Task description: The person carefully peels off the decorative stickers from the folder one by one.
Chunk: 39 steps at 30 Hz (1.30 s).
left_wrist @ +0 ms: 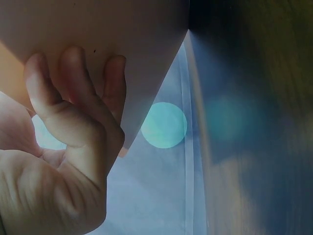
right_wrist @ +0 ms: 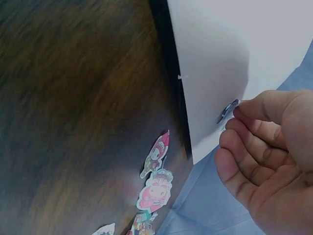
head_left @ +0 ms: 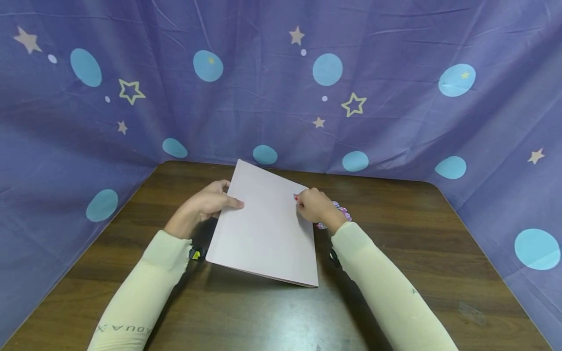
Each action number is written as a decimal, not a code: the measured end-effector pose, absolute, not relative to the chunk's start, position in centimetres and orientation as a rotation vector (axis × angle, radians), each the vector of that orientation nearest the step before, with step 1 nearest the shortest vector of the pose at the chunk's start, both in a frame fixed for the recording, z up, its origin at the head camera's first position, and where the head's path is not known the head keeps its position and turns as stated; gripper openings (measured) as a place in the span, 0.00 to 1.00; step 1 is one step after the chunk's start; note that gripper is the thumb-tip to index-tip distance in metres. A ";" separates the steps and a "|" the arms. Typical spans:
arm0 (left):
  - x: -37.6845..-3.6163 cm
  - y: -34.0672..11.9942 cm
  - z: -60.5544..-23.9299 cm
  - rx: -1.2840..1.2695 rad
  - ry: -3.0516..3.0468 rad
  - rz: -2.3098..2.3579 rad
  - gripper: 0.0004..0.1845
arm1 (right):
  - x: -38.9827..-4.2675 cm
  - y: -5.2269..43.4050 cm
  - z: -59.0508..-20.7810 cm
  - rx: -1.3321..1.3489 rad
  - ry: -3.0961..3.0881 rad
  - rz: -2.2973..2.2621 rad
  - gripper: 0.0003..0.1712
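Both forearms, in pale cream sleeves, reach forward and angle in toward each other above the table. The left hand (head_left: 206, 204) has its thumb on top of the pink sheet (head_left: 268, 229) at its left edge, and its fingers (left_wrist: 73, 78) are pressed flat against the underside. The right hand (head_left: 316, 207) is curled at the sheet's right edge, fingertips (right_wrist: 244, 110) pinching a small sticker (right_wrist: 228, 109) against the paper.

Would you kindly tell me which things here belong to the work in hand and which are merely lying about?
In hand:
- pink sheet, raised off the table
- left hand, holding the sheet's left edge
- right hand, pinching a small sticker at the sheet's right edge

Lying about:
- loose cartoon stickers on the wooden table
- starry purple backdrop cloth
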<state>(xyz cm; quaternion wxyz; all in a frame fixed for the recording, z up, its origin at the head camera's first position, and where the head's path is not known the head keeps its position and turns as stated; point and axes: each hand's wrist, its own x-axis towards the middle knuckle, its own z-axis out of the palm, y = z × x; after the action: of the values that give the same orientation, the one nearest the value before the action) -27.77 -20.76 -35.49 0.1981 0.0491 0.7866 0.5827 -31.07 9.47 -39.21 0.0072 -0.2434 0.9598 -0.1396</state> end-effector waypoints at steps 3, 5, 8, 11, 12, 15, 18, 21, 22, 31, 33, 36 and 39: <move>-27.8 -20.8 -35.5 0.137 2.204 1.630 0.35 | -31.1 9.6 -39.2 -0.782 2.992 -0.440 0.24; -27.8 -20.8 -35.5 0.137 2.201 1.631 0.35 | -31.2 9.7 -39.2 -0.813 2.994 -0.442 0.24; -27.8 -20.8 -35.6 0.138 2.199 1.630 0.36 | -31.2 10.0 -39.2 -0.845 3.000 -0.437 0.22; -27.9 -20.8 -35.6 0.139 2.203 1.628 0.36 | -31.2 10.5 -39.1 -0.829 2.989 -0.438 0.19; -27.9 -20.8 -35.6 0.139 2.206 1.625 0.36 | -31.2 10.7 -39.1 -0.821 2.982 -0.442 0.18; -27.9 -20.8 -35.6 0.144 2.213 1.619 0.36 | -31.1 11.2 -39.0 -0.794 2.965 -0.446 0.16; -27.9 -20.8 -35.7 0.143 2.216 1.617 0.35 | -31.0 11.6 -38.9 -0.795 2.963 -0.438 0.17; -27.9 -20.8 -35.7 0.141 2.216 1.618 0.34 | -31.0 12.2 -38.9 -0.785 2.966 -0.443 0.16; -27.9 -20.8 -35.7 0.140 2.214 1.619 0.34 | -31.0 12.4 -38.9 -0.784 2.969 -0.448 0.15; -27.9 -20.7 -35.6 0.153 2.233 1.612 0.35 | -31.2 15.1 -38.4 -0.717 3.048 -0.317 0.08; -27.9 -20.7 -35.6 0.151 2.238 1.610 0.35 | -31.2 15.5 -38.3 -0.702 3.052 -0.260 0.10; -27.9 -20.7 -35.7 0.140 2.237 1.609 0.35 | -31.3 16.0 -38.4 -0.680 3.027 -0.209 0.14; -27.9 -20.6 -35.8 0.143 2.239 1.607 0.35 | -31.2 16.4 -38.6 -0.678 3.002 -0.190 0.18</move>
<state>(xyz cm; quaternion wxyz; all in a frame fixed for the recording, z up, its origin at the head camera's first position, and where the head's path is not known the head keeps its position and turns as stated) -27.94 -20.64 -35.75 0.1899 0.0508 0.7966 0.5716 -31.24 16.36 -38.58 0.0291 -0.2198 0.9732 -0.0616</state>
